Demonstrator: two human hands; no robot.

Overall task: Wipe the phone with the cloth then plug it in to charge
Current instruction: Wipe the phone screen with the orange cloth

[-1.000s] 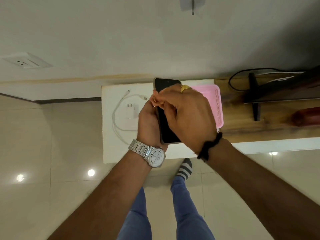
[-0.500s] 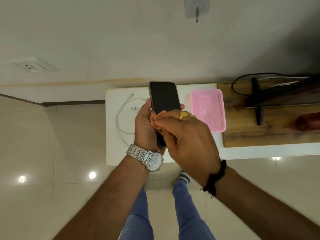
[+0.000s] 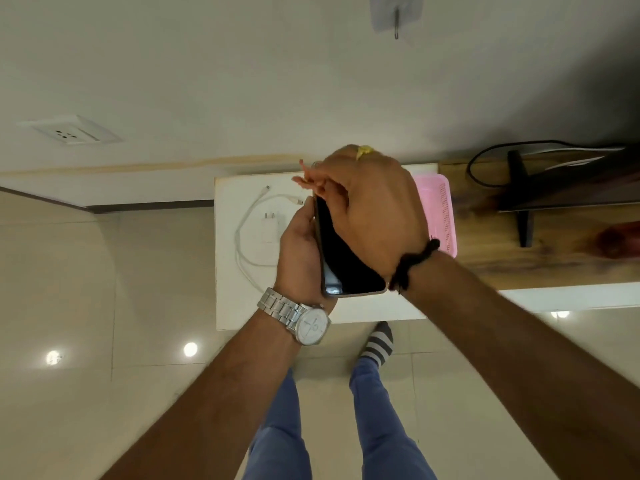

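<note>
A person's left hand (image 3: pixel 300 251) grips a dark-screened phone (image 3: pixel 341 258) above a white table (image 3: pixel 228 271) while the right hand (image 3: pixel 370 209) presses a pinkish cloth (image 3: pixel 306 180) to its top end.

Right fingers are closed around the bunched cloth; the left curls around the phone's edge. A white charger (image 3: pixel 269 226) and cable (image 3: pixel 242 237) lie on the table below, with a pink basket (image 3: pixel 443 209) just right of the hands.

Blk phone (image 3: pixel 341 258) — pink basket (image 3: pixel 438 216), striped sock (image 3: pixel 378 344).

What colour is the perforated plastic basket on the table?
Pink; the perforated plastic basket shows best in the head view.
</note>
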